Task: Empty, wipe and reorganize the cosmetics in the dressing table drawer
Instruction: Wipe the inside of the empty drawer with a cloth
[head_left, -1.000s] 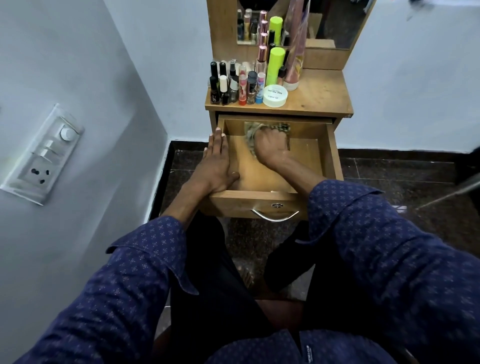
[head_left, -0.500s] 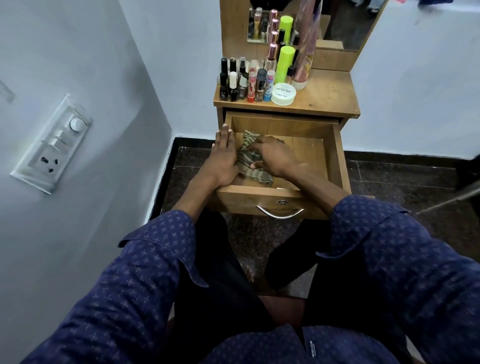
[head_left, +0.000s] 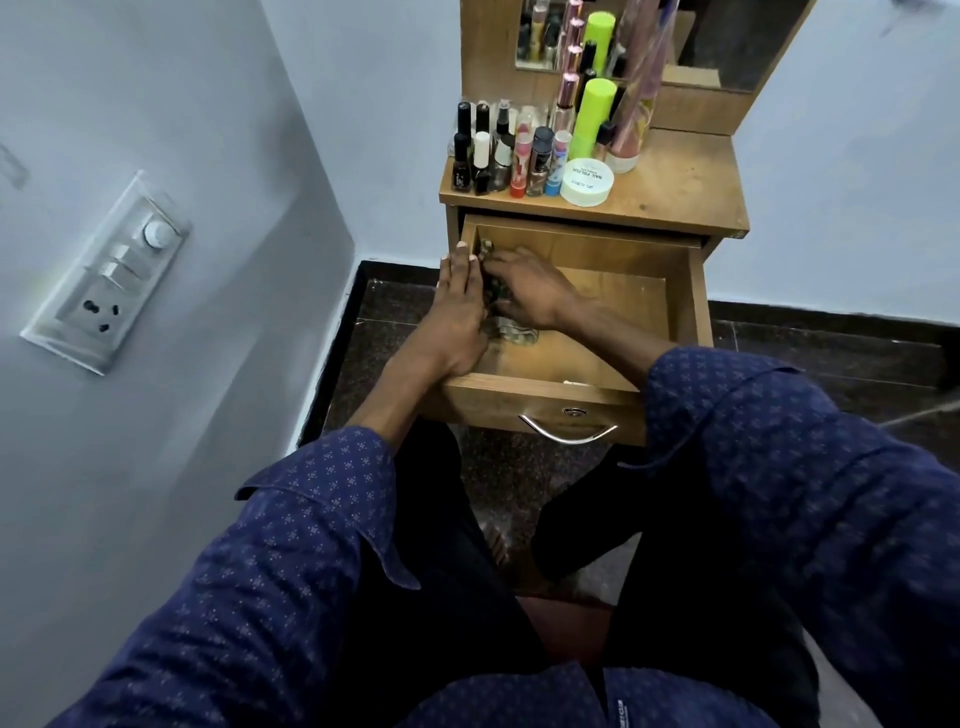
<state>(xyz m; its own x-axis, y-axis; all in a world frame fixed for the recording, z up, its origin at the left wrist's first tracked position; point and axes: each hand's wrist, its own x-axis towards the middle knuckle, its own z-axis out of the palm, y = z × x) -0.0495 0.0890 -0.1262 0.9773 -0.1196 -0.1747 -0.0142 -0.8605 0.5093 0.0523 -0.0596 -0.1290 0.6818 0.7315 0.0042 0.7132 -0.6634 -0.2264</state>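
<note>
The wooden drawer (head_left: 680, 291) of the dressing table stands pulled out, with its floor bare. My left hand (head_left: 454, 312) lies flat along the drawer's left wall, fingers straight. My right hand (head_left: 530, 293) presses a striped cloth (head_left: 511, 330) against the drawer's back left corner, fingers spread over it; most of the cloth is hidden under the hand. The cosmetics stand on the tabletop (head_left: 675, 202): several nail polish bottles (head_left: 480, 156), a green spray can (head_left: 592, 117) and a round white jar (head_left: 587, 182).
A mirror (head_left: 727, 41) rises behind the tabletop. A switch panel (head_left: 109, 275) sits on the left wall close by. The drawer front carries a metal handle (head_left: 569, 431) just above my knees. Dark tiled floor (head_left: 831, 353) surrounds the table.
My right hand has slid the cloth from the drawer's front left area toward the back left corner. My left hand stays on the left wall.
</note>
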